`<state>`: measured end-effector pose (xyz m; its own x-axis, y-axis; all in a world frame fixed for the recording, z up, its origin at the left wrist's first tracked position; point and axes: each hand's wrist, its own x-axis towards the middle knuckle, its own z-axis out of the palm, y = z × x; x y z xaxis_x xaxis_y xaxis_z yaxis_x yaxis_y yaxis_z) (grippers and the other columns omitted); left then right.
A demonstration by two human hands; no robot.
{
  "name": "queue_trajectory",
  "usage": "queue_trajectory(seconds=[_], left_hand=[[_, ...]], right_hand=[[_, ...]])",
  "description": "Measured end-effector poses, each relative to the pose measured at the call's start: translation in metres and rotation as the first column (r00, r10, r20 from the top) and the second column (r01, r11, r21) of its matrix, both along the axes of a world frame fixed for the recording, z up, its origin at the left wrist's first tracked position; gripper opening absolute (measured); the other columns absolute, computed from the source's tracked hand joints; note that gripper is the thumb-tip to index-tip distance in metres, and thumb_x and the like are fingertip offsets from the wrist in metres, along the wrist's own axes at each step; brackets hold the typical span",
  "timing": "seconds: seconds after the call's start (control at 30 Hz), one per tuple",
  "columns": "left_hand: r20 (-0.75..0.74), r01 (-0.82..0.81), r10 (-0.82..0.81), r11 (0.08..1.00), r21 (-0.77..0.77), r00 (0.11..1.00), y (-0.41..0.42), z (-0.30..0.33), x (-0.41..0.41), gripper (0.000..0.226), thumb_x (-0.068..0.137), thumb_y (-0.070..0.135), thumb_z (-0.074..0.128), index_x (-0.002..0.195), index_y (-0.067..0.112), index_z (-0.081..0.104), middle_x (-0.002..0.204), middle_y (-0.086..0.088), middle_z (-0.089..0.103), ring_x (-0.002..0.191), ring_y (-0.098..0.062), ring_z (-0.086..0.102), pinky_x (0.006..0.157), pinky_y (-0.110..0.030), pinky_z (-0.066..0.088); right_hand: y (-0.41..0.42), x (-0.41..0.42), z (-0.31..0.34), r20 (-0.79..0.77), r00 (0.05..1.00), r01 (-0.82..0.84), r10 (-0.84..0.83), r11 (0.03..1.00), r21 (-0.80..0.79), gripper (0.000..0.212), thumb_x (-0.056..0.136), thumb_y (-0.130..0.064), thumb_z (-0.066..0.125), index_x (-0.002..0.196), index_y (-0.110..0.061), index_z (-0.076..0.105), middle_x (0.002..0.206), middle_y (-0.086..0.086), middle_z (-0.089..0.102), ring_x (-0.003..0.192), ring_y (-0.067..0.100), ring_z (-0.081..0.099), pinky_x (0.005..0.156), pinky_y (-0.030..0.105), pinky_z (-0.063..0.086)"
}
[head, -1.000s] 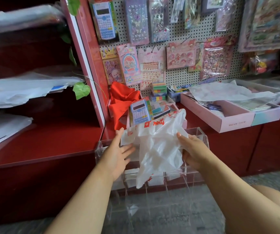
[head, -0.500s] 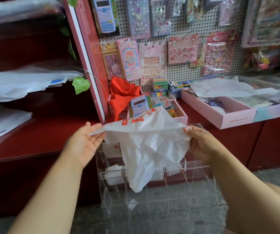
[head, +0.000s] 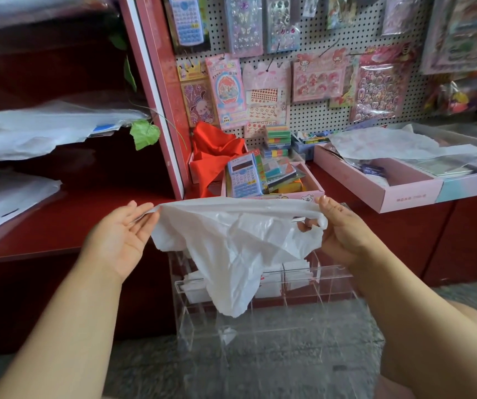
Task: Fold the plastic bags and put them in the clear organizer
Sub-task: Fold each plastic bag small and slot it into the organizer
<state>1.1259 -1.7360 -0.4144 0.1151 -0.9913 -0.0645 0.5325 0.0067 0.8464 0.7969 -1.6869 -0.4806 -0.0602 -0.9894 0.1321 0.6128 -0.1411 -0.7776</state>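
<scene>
Organizer: clear organizer (head: 272, 321) on the floor, one, gridded; folded bags (head: 269, 285) already showing in the back row, exact count unclear, front cells looking bare.
Bag: one white plastic bag (head: 231, 246) stretched in the air above it, crumpled, not yet folded.
Left hand (head: 119, 240): palm up, fingers fairly straight, bag's edge held at the fingertips.
Right hand (head: 344, 231): curled around the far end, gripping.
Remaining: flatten, fold, slot in.

You are standing in a small stationery shop. A pegboard (head: 332, 33) on the wall carries hanging sticker packs (head: 316, 79) and a packaged calculator (head: 187, 20), and pink display boxes (head: 404, 194) with goods sit on red counters (head: 58, 226).
</scene>
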Motion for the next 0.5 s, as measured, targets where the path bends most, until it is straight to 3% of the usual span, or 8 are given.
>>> queue_trajectory(seconds=[0.1, 0.2, 0.3, 0.4, 0.47, 0.5], left_hand=[[-0.042, -0.014, 0.013, 0.999, -0.034, 0.999, -0.001, 0.001, 0.004, 0.019, 0.103, 0.005, 0.038, 0.121, 0.003, 0.042, 0.111, -0.019, 0.059, 0.099, -0.024, 0.066, 0.086, -0.031, 0.055], [-0.067, -0.032, 0.029, 0.998, -0.05, 0.997, -0.002, 0.002, 0.009, 0.015, 0.103, 0.006, 0.039, 0.115, 0.003, 0.047, 0.111, -0.019, 0.06, 0.1, -0.023, 0.067, 0.084, -0.029, 0.056], [-0.066, -0.049, 0.046, 0.998, -0.05, 0.997, -0.003, 0.003, 0.014, 0.011, 0.103, 0.007, 0.04, 0.101, 0.007, 0.051, 0.11, -0.019, 0.06, 0.1, -0.023, 0.066, 0.083, -0.029, 0.057], [-0.072, -0.047, 0.044, 0.998, -0.042, 0.996, -0.006, 0.0, 0.018, 0.01, 0.103, 0.007, 0.041, 0.102, 0.007, 0.051, 0.113, -0.02, 0.06, 0.103, -0.025, 0.066, 0.085, -0.03, 0.056], [-0.074, -0.044, 0.041, 0.998, -0.04, 0.996, -0.008, -0.002, 0.02, 0.011, 0.102, 0.008, 0.042, 0.109, 0.005, 0.05, 0.116, -0.021, 0.059, 0.103, -0.025, 0.066, 0.085, -0.03, 0.056], [-0.075, -0.045, 0.042, 0.998, -0.039, 0.996, -0.008, -0.002, 0.021, 0.013, 0.102, 0.008, 0.042, 0.113, 0.004, 0.049, 0.117, -0.021, 0.059, 0.102, -0.024, 0.067, 0.084, -0.03, 0.057]], right_hand=[[0.001, -0.003, 0.003, -0.041, 0.992, -0.119, 0.117, 0.991, -0.052, 0.069, 0.062, -0.031, 0.089, 0.114, -0.003, 0.055, 0.09, 0.008, 0.07, 0.062, 0.013, 0.06, 0.063, 0.03, 0.058], [0.0, -0.005, 0.003, -0.208, 0.976, -0.083, 0.07, 0.995, -0.051, 0.076, 0.044, -0.025, 0.098, 0.107, -0.008, 0.058, 0.109, 0.014, 0.068, 0.08, 0.022, 0.069, 0.063, 0.029, 0.058], [0.0, -0.008, 0.004, -0.241, 0.97, -0.015, 0.003, 0.999, -0.047, 0.07, 0.045, -0.026, 0.097, 0.102, -0.01, 0.061, 0.11, 0.013, 0.069, 0.088, 0.024, 0.069, 0.064, 0.028, 0.058], [0.005, -0.009, 0.006, -0.158, 0.985, -0.083, 0.075, 0.996, -0.044, 0.039, 0.07, -0.015, 0.081, 0.103, -0.008, 0.061, 0.113, 0.014, 0.066, 0.091, 0.023, 0.067, 0.069, 0.03, 0.058], [0.006, -0.007, 0.006, -0.164, 0.986, -0.025, 0.02, 0.999, -0.026, 0.02, 0.075, -0.006, 0.068, 0.094, -0.011, 0.065, 0.099, 0.01, 0.069, 0.084, 0.02, 0.068, 0.065, 0.029, 0.058], [0.005, -0.005, 0.005, -0.205, 0.978, 0.033, -0.038, 0.999, -0.028, 0.018, 0.071, -0.006, 0.071, 0.086, -0.013, 0.067, 0.089, 0.008, 0.069, 0.078, 0.019, 0.068, 0.063, 0.028, 0.058]])
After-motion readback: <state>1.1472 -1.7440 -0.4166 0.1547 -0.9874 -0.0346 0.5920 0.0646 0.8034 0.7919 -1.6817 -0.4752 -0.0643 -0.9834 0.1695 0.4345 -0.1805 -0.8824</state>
